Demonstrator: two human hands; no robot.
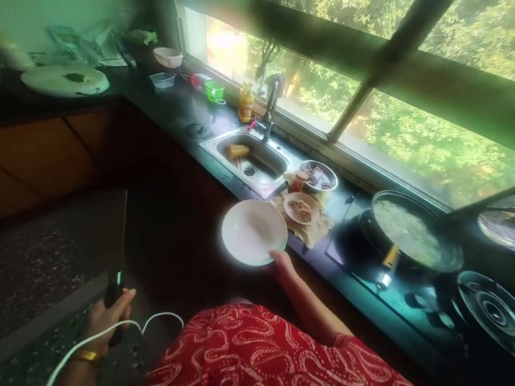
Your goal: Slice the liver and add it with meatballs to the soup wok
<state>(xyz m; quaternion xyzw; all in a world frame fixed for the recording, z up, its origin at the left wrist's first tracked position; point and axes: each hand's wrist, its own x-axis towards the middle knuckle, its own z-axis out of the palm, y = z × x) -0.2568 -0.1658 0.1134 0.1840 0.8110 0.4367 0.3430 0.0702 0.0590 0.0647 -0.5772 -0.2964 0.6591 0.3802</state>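
I see my right hand (pixel 283 262) holding a white plate (pixel 254 232) by its rim, at about 5 o'clock on the plate. The grip is a pinch, with the thumb on top of the rim; the fingers are hidden under it. The plate hangs in the air, just off the front edge of the worktop (pixel 173 101), near the sink (pixel 251 158).

I think the plate is stiff and smooth, and it can break if it falls. It looks bare and light, but held at one edge only, it wants to tip down on the far side. A wet rim would be slippery. A safer hold is fingers spread flat below, thumb pressing on top.

My left hand (pixel 105 318) is closed around the dark handle of a long knife (pixel 120 255). The thin blade points away, up at 12 o'clock from the hand. The blade is hard and sharp, so the handle is the only good place to hold it.

At 3 o'clock from the plate sits a small dish of food (pixel 301 207) on the worktop, and further right a pan (pixel 410 233) on the stove.
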